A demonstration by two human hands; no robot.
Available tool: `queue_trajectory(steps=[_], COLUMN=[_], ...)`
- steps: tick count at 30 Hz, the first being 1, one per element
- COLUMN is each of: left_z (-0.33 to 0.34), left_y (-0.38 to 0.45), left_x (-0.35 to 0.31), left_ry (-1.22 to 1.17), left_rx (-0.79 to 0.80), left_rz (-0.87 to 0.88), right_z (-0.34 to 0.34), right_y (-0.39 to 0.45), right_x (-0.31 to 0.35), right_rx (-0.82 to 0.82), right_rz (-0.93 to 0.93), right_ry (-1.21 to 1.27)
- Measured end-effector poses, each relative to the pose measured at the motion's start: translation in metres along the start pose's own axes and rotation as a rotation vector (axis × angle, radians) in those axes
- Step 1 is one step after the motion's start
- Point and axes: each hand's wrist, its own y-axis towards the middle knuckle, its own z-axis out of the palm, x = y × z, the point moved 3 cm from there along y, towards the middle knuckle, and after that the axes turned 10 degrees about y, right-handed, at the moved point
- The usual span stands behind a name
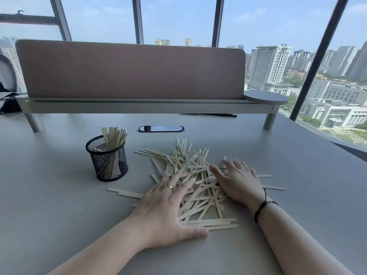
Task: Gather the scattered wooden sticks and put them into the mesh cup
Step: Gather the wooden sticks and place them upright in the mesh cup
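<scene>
A loose heap of pale wooden sticks (190, 165) lies crisscrossed on the grey desk (59, 195), in the middle. My left hand (166, 207), with a ring on it, rests flat and spread on the heap's left side. My right hand (238, 181), a black cord at its wrist, lies flat on the heap's right side, fingers apart. Neither hand grips a stick. To the left of the heap stands a black mesh cup (108, 161), upright, with several sticks standing in it.
A pink desk divider (129, 70) on a raised shelf (147, 106) runs across the back. An oval cable port (160, 128) is set in the desk behind the heap. A dark bag (8, 102) sits at the far left. Windows lie beyond.
</scene>
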Motion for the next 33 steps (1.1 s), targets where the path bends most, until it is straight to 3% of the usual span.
queue_trajectory(steps=[11,24,30,33], left_z=[-0.001,-0.001,-0.003,-0.004], left_y=[0.007,0.010,0.011,0.012], left_x=[0.055,0.066,0.057,0.054], left_ry=[-0.050,-0.256,-0.150,-0.083], left_rx=[-0.001,-0.205,-0.333,-0.322], left_rz=[-0.220,-0.090,-0.018,-0.010], right_z=[0.014,0.019,0.019,0.019], right_y=[-0.036,-0.037,-0.034,-0.031], right_x=[0.047,0.051,0.048,0.045], right_rx=[0.081,0.167,0.158,0.132], right_rz=[-0.167,-0.354,-0.360,-0.350], right_ry=[0.095,0.111,0.124,0.137])
